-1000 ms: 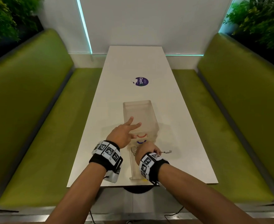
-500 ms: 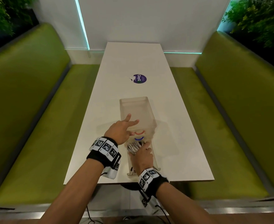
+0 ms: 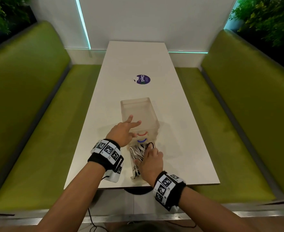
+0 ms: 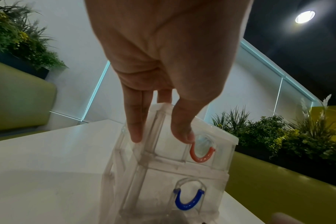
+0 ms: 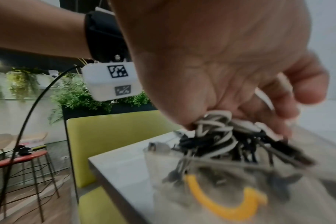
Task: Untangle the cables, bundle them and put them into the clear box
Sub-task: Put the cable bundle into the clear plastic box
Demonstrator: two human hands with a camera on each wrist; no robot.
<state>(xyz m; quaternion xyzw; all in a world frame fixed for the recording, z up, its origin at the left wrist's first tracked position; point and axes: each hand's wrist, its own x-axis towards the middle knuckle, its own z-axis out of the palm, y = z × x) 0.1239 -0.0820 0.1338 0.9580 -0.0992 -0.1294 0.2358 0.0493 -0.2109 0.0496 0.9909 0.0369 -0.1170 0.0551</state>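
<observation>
A clear drawer box stands on the white table. Its lowest drawer is pulled out toward me. My left hand rests on the box's near top edge with straight fingers, the thumb beside the red handle. My right hand is down in the pulled-out drawer, thumb and fingers curled round a bundle of white and black cables. In the right wrist view the cable bundle hangs from the right hand just above the drawer with the yellow handle.
A blue-handled drawer sits shut under the red one. A round purple sticker lies farther up the table. Green benches flank both sides. The table's near edge is just behind the drawer.
My right hand has moved left from beside the drawer to over it and lowered the cable bundle inside. My left hand has stayed on the box.
</observation>
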